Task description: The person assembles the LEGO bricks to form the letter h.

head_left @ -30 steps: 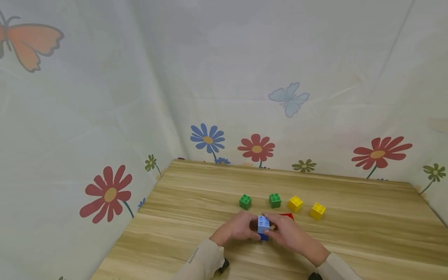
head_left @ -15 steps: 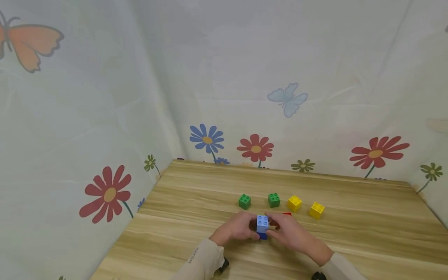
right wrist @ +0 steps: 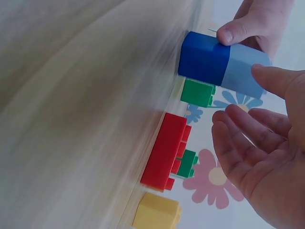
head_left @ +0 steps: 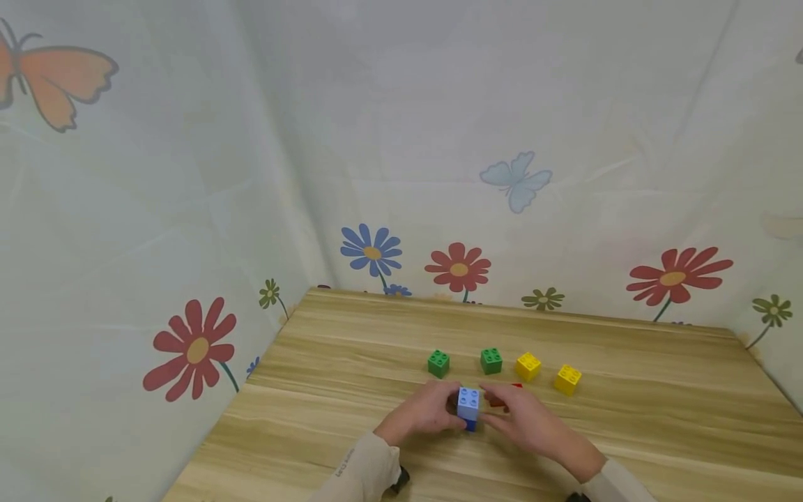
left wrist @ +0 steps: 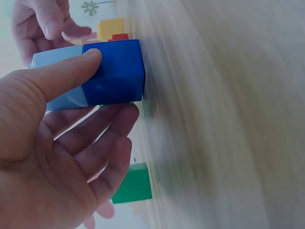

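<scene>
A light blue toy brick (head_left: pixel 468 406) sits on top of a dark blue brick (left wrist: pixel 119 71), their sides lined up as one upright stack. My left hand (head_left: pixel 431 410) holds this stack from the left, its thumb across the join and its fingers on the far side. To the right, my right hand (head_left: pixel 530 422) has its fingers spread and relaxed. In the right wrist view its thumb tip overlaps the light blue brick, while the other fingers stand apart from it. A longer red brick (right wrist: pixel 164 151) lies on the table, partly hidden behind the right hand in the head view.
Beyond the hands, two green bricks (head_left: pixel 438 364) and two yellow bricks (head_left: pixel 567 380) stand in a loose row on the wooden table (head_left: pixel 351 335). A pale curtain (head_left: pixel 401 125) with printed flowers and butterflies hangs behind the table and along its left side.
My right hand has loosened from the light blue brick and shifted slightly right, its fingers spreading and showing more of the red brick. The left hand keeps its hold on the stack.
</scene>
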`<act>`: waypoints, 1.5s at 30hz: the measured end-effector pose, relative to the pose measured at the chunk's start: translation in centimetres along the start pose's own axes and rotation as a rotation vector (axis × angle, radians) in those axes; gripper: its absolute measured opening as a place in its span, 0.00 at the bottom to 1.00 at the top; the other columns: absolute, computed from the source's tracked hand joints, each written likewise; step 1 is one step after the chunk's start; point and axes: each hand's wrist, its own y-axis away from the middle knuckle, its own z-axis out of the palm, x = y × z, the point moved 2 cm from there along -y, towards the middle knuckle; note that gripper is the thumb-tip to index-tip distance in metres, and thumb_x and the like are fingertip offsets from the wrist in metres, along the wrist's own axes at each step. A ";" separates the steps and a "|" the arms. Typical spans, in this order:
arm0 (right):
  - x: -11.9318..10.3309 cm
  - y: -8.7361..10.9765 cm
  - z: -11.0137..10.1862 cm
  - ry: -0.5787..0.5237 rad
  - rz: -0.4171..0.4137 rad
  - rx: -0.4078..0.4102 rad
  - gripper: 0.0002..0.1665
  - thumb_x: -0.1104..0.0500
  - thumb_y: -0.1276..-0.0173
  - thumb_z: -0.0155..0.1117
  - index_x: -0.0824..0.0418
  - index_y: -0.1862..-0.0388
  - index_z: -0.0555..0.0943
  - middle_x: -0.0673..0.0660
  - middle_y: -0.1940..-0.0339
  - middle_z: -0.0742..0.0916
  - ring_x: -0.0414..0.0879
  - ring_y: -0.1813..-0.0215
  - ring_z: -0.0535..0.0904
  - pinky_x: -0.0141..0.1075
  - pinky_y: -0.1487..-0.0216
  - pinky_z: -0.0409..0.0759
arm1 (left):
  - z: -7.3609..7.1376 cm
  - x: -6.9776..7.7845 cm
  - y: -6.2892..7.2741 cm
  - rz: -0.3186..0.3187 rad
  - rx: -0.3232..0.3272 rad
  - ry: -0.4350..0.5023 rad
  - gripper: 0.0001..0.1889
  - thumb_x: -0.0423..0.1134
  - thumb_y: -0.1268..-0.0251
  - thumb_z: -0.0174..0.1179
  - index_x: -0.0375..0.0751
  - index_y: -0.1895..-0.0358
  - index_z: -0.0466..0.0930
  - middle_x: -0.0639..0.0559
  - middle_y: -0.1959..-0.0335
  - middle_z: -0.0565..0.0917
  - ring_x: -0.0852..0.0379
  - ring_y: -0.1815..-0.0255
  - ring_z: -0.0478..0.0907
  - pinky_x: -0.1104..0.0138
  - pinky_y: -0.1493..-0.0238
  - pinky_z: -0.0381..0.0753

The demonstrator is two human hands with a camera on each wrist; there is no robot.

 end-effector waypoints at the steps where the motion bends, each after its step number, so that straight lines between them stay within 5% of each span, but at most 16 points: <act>1: 0.1 0.2 -0.1 0.013 -0.002 0.015 0.27 0.57 0.36 0.66 0.63 0.39 0.73 0.58 0.48 0.82 0.51 0.50 0.80 0.44 0.53 0.79 | -0.1 -0.1 0.1 -0.004 0.001 0.013 0.16 0.37 0.49 0.72 0.45 0.57 0.78 0.61 0.63 0.81 0.68 0.62 0.76 0.72 0.57 0.75; 11: 1.6 1.8 -1.8 0.051 0.027 0.116 0.25 0.60 0.37 0.66 0.63 0.41 0.74 0.58 0.47 0.81 0.50 0.51 0.77 0.43 0.55 0.79 | -1.7 -2.5 1.1 -0.066 0.049 0.084 0.17 0.32 0.49 0.70 0.42 0.55 0.78 0.57 0.63 0.80 0.64 0.62 0.77 0.70 0.59 0.76; 26: 3.4 4.0 -4.9 0.068 0.061 0.218 0.22 0.63 0.38 0.67 0.64 0.45 0.75 0.59 0.53 0.82 0.51 0.55 0.78 0.42 0.60 0.79 | -4.7 -5.7 2.2 -0.104 0.122 0.072 0.20 0.31 0.47 0.66 0.35 0.49 0.75 0.51 0.59 0.81 0.55 0.58 0.77 0.61 0.56 0.77; 38: 4.9 5.3 -5.8 0.095 0.115 0.233 0.23 0.61 0.37 0.66 0.67 0.44 0.75 0.59 0.53 0.83 0.50 0.55 0.78 0.40 0.62 0.78 | -6.0 -7.2 1.9 -0.185 0.205 0.094 0.19 0.33 0.44 0.66 0.36 0.49 0.74 0.47 0.59 0.80 0.52 0.58 0.77 0.57 0.55 0.76; 45: 5.3 5.6 -6.5 0.133 0.114 0.256 0.22 0.62 0.38 0.67 0.68 0.46 0.76 0.58 0.56 0.83 0.50 0.57 0.79 0.40 0.64 0.78 | -6.7 -7.9 1.3 -0.242 0.266 0.067 0.18 0.36 0.42 0.65 0.36 0.50 0.74 0.48 0.64 0.78 0.53 0.64 0.75 0.60 0.64 0.76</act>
